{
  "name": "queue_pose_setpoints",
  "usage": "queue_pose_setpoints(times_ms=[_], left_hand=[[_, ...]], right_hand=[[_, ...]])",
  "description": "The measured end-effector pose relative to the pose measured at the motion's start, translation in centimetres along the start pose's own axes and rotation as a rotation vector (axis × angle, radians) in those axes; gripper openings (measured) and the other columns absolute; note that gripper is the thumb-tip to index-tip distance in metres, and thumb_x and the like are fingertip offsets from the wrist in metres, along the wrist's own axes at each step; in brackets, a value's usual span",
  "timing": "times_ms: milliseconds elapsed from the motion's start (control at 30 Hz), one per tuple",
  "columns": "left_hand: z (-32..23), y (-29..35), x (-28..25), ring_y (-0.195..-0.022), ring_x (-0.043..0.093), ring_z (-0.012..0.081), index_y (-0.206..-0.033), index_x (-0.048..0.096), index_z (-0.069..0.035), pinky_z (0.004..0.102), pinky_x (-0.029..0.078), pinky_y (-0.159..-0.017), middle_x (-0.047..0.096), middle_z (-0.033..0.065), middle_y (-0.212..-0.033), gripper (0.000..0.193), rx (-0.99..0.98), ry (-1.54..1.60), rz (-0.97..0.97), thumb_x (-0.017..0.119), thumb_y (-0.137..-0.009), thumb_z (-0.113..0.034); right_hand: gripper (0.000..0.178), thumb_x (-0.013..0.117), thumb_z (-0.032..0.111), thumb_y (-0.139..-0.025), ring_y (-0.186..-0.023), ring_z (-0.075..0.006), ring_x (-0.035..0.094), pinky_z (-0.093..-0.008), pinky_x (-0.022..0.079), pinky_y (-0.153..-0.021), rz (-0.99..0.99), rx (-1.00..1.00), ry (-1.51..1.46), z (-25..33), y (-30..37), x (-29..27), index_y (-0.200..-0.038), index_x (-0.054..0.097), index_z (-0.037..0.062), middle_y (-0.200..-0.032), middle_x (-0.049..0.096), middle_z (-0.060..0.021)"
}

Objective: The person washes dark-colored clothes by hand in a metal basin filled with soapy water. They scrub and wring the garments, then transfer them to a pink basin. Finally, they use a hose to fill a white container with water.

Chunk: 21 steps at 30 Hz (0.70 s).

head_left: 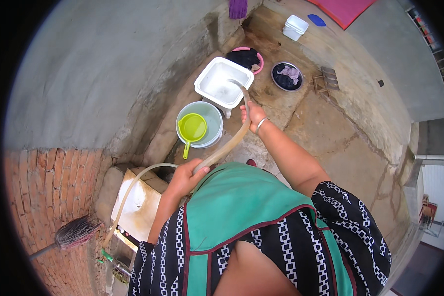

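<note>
A pale, see-through hose [230, 144] runs across in front of my green apron. My right hand [253, 115] is closed around it near its far end, which reaches over a white basin [213, 74]. Closer to my body, my left hand [183, 177] grips the same hose. Just below the basin stands a pale bucket [213, 118] with a lime-green dipper [192, 127] in its top, handle hanging over the near rim. Whether water comes from the hose I cannot tell.
Dark cloth fills a pink tub [262, 61] behind the basin. Right of it sits a metal bowl [287, 90] of laundry, beside a small chair [329, 79]. White containers [294, 27] stand at the far wall. A mop [76, 232] leans by the brick wall [49, 187] on the left.
</note>
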<state>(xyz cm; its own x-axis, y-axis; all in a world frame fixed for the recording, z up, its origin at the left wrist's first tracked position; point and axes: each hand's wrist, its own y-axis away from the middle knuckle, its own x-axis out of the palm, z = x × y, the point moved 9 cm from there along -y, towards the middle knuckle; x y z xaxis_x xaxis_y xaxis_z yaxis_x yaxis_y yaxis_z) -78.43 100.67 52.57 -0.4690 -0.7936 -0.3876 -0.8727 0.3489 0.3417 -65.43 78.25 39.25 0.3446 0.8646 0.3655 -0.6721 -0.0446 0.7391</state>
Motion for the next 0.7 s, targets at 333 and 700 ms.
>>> queue_pose_setpoints(times_ms=[333, 700], left_hand=[[0.1, 0.4, 0.5, -0.068, 0.056, 0.0150, -0.098, 0.060, -0.004, 0.0292, 0.046, -0.065, 0.061, 0.0116, -0.075, 0.025, 0.008, 0.005, 0.002, 0.061, -0.085, -0.026], [-0.9, 0.4, 2.0, -0.069, 0.055, 0.0127, -0.097, 0.060, -0.005, 0.0276, 0.045, -0.065, 0.061, 0.0088, -0.076, 0.023, -0.001, 0.024, 0.019, 0.061, -0.085, -0.025]], right_hand=[[0.037, 0.029, 0.035, -0.097, -0.049, -0.0112, 0.038, -0.0245, 0.035, -0.045, -0.010, -0.018, -0.003, -0.3, 0.4, -0.8, -0.087, 0.047, 0.0043, -0.061, 0.042, -0.0004], [0.036, 0.030, 0.035, -0.096, -0.050, -0.0116, 0.038, -0.0255, 0.035, -0.045, -0.024, -0.009, -0.027, -0.5, 1.4, -3.1, -0.088, 0.046, 0.0046, -0.062, 0.042, -0.0003]])
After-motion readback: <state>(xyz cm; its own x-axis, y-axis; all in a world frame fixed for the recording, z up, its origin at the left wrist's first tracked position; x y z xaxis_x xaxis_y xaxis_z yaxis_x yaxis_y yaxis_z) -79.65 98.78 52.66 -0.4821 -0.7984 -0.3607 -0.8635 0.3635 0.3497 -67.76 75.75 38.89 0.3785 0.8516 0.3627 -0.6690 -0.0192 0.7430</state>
